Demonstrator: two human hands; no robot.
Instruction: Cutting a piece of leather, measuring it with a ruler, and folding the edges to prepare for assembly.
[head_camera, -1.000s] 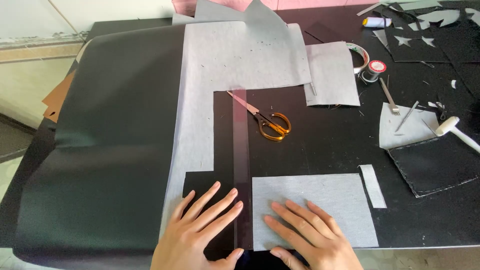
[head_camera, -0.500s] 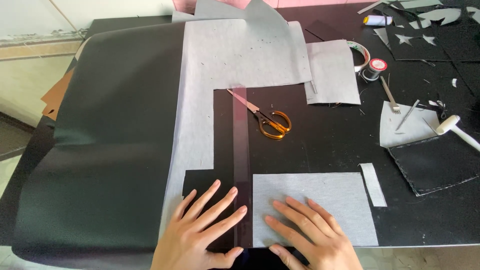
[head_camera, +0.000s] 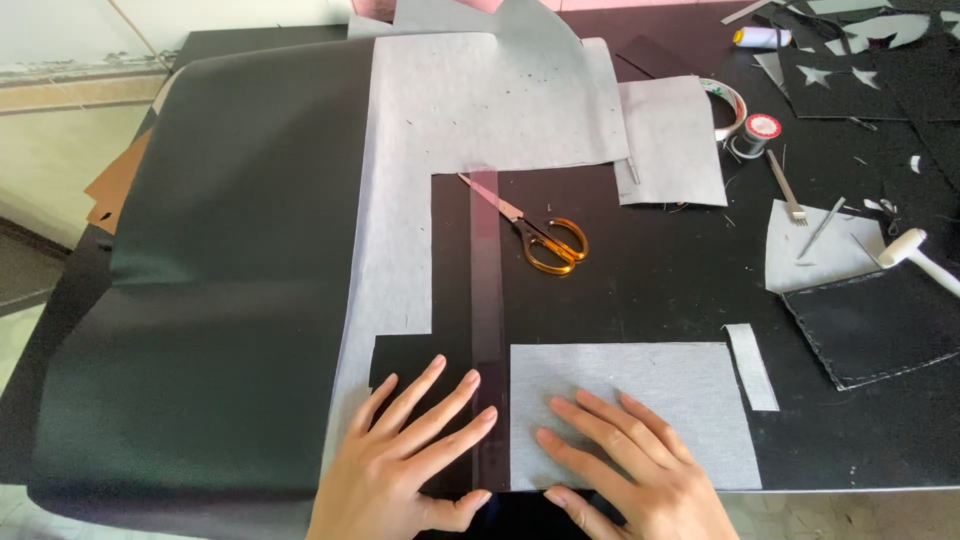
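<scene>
My left hand (head_camera: 405, 460) lies flat with fingers spread on a black sheet piece (head_camera: 405, 355) and on the lower end of a long dark see-through ruler (head_camera: 487, 300). My right hand (head_camera: 630, 470) presses flat, fingers apart, on a grey rectangular piece of fabric (head_camera: 660, 395) just right of the ruler. Neither hand grips anything. Orange-handled scissors (head_camera: 545, 235) lie beyond the hands, blades across the ruler's top end.
A large black sheet (head_camera: 230, 260) covers the left of the table, with a big grey L-shaped sheet (head_camera: 450, 110) over it. A narrow grey strip (head_camera: 751, 365), a black leather piece (head_camera: 880, 320), a white mallet (head_camera: 915, 255), tape rolls (head_camera: 745, 125), thread and small tools lie at the right.
</scene>
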